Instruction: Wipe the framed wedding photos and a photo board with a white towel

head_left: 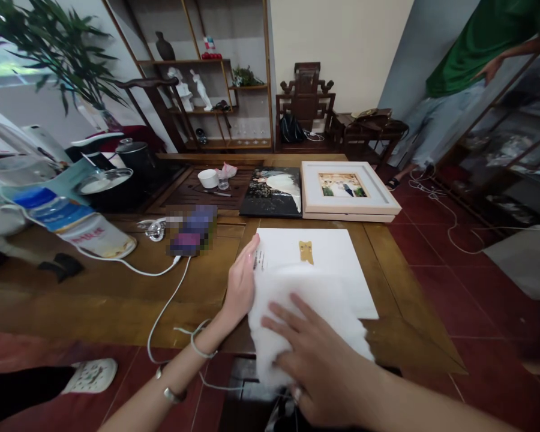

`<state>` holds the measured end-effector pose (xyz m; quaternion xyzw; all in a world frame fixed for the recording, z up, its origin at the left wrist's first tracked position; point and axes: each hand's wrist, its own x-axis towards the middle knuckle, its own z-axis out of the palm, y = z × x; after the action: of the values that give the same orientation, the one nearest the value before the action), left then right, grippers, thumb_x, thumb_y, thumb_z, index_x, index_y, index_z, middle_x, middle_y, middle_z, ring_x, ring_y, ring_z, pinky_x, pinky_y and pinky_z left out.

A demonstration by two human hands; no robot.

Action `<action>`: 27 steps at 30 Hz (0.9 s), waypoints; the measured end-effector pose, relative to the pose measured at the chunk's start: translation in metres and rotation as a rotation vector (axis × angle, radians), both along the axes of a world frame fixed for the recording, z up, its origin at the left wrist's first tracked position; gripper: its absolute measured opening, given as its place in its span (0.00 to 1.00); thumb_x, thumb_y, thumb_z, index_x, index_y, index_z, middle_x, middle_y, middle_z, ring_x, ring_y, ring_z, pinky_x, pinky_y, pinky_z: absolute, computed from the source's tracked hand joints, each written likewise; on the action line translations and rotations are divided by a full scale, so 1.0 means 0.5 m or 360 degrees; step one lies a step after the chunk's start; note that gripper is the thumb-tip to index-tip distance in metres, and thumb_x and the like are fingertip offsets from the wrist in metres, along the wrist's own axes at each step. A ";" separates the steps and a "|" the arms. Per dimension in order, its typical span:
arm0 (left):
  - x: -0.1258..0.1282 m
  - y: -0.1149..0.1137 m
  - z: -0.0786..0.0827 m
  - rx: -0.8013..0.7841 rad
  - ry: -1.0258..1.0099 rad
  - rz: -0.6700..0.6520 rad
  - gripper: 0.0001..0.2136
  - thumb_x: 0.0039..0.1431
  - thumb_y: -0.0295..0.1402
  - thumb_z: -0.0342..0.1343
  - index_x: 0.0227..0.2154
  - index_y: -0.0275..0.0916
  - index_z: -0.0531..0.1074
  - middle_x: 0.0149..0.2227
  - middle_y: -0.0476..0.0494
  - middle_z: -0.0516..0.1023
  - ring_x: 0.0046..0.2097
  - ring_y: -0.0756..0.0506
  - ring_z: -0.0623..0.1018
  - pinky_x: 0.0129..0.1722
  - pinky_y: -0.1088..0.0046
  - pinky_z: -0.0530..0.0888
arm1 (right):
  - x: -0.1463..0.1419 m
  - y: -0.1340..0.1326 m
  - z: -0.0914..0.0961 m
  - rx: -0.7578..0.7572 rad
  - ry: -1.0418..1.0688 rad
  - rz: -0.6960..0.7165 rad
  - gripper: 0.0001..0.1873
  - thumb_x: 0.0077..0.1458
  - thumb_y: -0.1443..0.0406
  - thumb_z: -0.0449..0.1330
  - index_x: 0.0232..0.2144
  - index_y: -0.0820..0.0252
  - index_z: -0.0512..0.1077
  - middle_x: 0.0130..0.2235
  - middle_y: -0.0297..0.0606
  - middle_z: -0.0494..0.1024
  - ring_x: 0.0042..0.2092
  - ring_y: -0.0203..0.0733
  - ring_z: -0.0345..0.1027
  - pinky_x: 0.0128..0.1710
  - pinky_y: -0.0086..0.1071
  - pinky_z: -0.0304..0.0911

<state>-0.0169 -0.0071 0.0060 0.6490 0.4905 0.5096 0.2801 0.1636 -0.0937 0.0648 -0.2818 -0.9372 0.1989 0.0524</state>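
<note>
A white picture frame (333,249) lies back side up on the wooden table, with a gold hanger plate (306,252) and small dark print on it. Along its left edge rests my left hand (242,281), fingers stretched out and touching the side. My right hand (312,348) presses a soft white cloth (270,303) down over the near part of the frame, its fingers spread on top. The cloth's lower end hangs past the table edge. Motion blurs the cloth and right hand a little.
Beyond lie a framed photo (342,185) and a dark photo panel (270,207). Left on the table (198,294) are a phone (193,231) with a white cable, a plastic bottle (85,225) and pots. A person in a green shirt (468,48) stands right.
</note>
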 end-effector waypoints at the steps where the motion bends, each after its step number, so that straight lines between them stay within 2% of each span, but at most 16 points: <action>1: 0.002 -0.001 -0.001 0.0026 0.0083 -0.0036 0.21 0.69 0.38 0.37 0.57 0.37 0.65 0.61 0.42 0.66 0.63 0.44 0.65 0.63 0.61 0.60 | 0.016 -0.015 0.009 -0.0047 -0.0014 -0.0023 0.13 0.48 0.63 0.60 0.39 0.57 0.75 0.63 0.45 0.61 0.66 0.53 0.44 0.65 0.54 0.28; 4: 0.007 -0.003 -0.007 0.0067 0.0392 -0.0174 0.18 0.67 0.37 0.43 0.54 0.38 0.69 0.60 0.40 0.68 0.62 0.42 0.65 0.63 0.56 0.60 | 0.061 -0.013 0.021 -0.0069 -0.0023 -0.0255 0.14 0.48 0.66 0.58 0.39 0.57 0.75 0.60 0.46 0.66 0.65 0.50 0.49 0.66 0.52 0.32; 8: 0.009 0.001 -0.021 0.0068 0.0642 -0.0227 0.16 0.64 0.33 0.47 0.51 0.39 0.72 0.57 0.38 0.71 0.61 0.40 0.68 0.62 0.48 0.58 | 0.093 0.090 0.001 0.0121 -0.0029 -0.0631 0.18 0.49 0.71 0.53 0.43 0.62 0.73 0.58 0.53 0.68 0.64 0.50 0.52 0.64 0.53 0.38; 9: 0.010 0.002 -0.024 0.0074 0.0671 -0.0230 0.16 0.64 0.32 0.46 0.50 0.39 0.72 0.56 0.37 0.71 0.60 0.40 0.68 0.62 0.47 0.59 | 0.092 0.124 -0.006 0.0175 -0.0001 -0.0656 0.17 0.50 0.72 0.51 0.42 0.63 0.73 0.57 0.54 0.69 0.64 0.50 0.51 0.64 0.53 0.39; 11: 0.011 0.004 -0.028 0.0092 0.0710 -0.0235 0.16 0.63 0.31 0.46 0.50 0.38 0.73 0.56 0.36 0.72 0.60 0.39 0.69 0.61 0.46 0.60 | 0.078 0.190 -0.013 0.0182 0.0072 -0.0587 0.16 0.53 0.73 0.49 0.41 0.63 0.72 0.54 0.50 0.72 0.64 0.49 0.51 0.63 0.52 0.41; 15: 0.012 0.007 -0.026 0.0147 0.0735 -0.0224 0.16 0.61 0.29 0.47 0.48 0.37 0.73 0.54 0.35 0.74 0.58 0.38 0.71 0.60 0.45 0.61 | 0.007 0.275 -0.011 0.0173 0.0149 -0.0534 0.15 0.56 0.73 0.48 0.41 0.61 0.72 0.50 0.43 0.76 0.57 0.50 0.62 0.61 0.52 0.44; 18: 0.011 0.008 -0.024 0.0163 0.0755 -0.0249 0.16 0.61 0.27 0.47 0.48 0.40 0.73 0.52 0.37 0.75 0.57 0.39 0.72 0.60 0.46 0.61 | -0.040 0.294 -0.009 0.0184 0.0167 -0.0500 0.14 0.56 0.72 0.49 0.39 0.60 0.73 0.48 0.40 0.77 0.52 0.48 0.67 0.60 0.50 0.45; 21: 0.009 0.008 -0.027 0.0144 0.0776 -0.0263 0.16 0.62 0.27 0.47 0.49 0.40 0.72 0.53 0.36 0.74 0.58 0.39 0.71 0.60 0.45 0.60 | -0.042 0.292 -0.012 0.0202 0.0179 -0.0554 0.15 0.55 0.72 0.49 0.40 0.61 0.73 0.45 0.41 0.78 0.49 0.48 0.69 0.59 0.48 0.48; 24: 0.007 0.009 -0.034 0.0153 0.0749 -0.0244 0.15 0.62 0.28 0.47 0.49 0.37 0.72 0.55 0.34 0.72 0.59 0.38 0.70 0.60 0.44 0.60 | 0.009 0.282 -0.012 0.0219 0.0175 -0.0676 0.14 0.57 0.71 0.48 0.40 0.61 0.72 0.42 0.41 0.79 0.45 0.48 0.71 0.58 0.46 0.50; 27: 0.007 0.010 -0.040 0.0160 0.0717 -0.0252 0.15 0.62 0.28 0.47 0.48 0.38 0.72 0.55 0.35 0.72 0.59 0.38 0.69 0.60 0.43 0.60 | 0.091 0.265 -0.010 0.0233 0.0142 -0.0820 0.15 0.58 0.71 0.45 0.37 0.60 0.71 0.41 0.42 0.79 0.46 0.49 0.71 0.57 0.47 0.51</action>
<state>-0.0136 -0.0022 -0.0142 0.7957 0.4623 0.3524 0.1701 0.2093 0.0390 0.0597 -0.4974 -0.8432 0.1227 0.1628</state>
